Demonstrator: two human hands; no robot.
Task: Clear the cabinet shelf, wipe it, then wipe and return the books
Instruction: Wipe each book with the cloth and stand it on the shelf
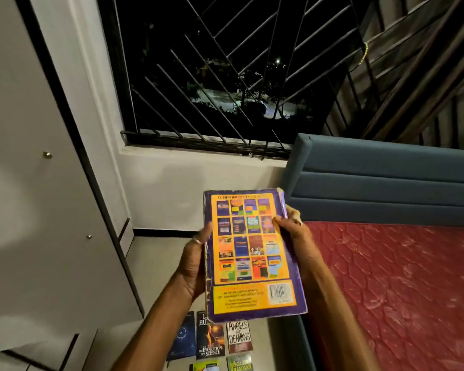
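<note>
— Fingers?
— Curled on the book (pixel 252 253): left hand (pixel 192 266) at its left edge, right hand (pixel 296 234) at its right. Held up over the floor.
— Progress?
— Partway, probably. Other books (pixel 212 341) laid out on the floor (pixel 150 263) below. Shelf and cloth out of view.

Thick purple-and-orange paperback book (pixel 252 253) showing glossy card cover, edges fraying, rough. Red quilted mattress (pixel 402 287) looking like shiny cloth. Blue padded headboard (pixel 386 180) showing matt fabric. Black window grille (pixel 225 76) appearing metal.
</note>
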